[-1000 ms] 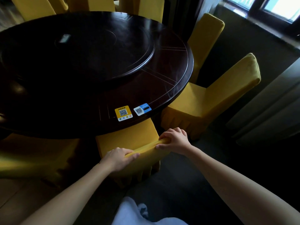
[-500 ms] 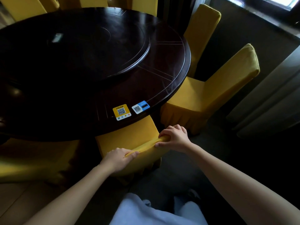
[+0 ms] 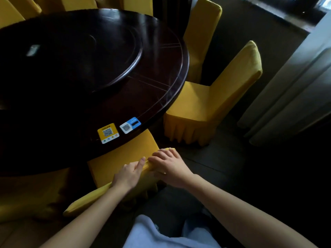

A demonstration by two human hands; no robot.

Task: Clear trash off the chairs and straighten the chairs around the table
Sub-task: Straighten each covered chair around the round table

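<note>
Head-worn wide-angle camera looking steeply forward and down, sitting close above the hands [image 3: 152, 170], facing the round desk [image 3: 161, 72] edge

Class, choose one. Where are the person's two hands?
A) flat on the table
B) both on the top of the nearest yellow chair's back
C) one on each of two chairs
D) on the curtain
B: the left hand and right hand both grip the nearest yellow chair by the top of its back.

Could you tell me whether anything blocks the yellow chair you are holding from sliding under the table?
Nothing visible blocks it. The left hand and right hand grip the backrest of the yellow fabric-covered chair, whose seat already sits partly beneath the dark round wooden table.
</note>
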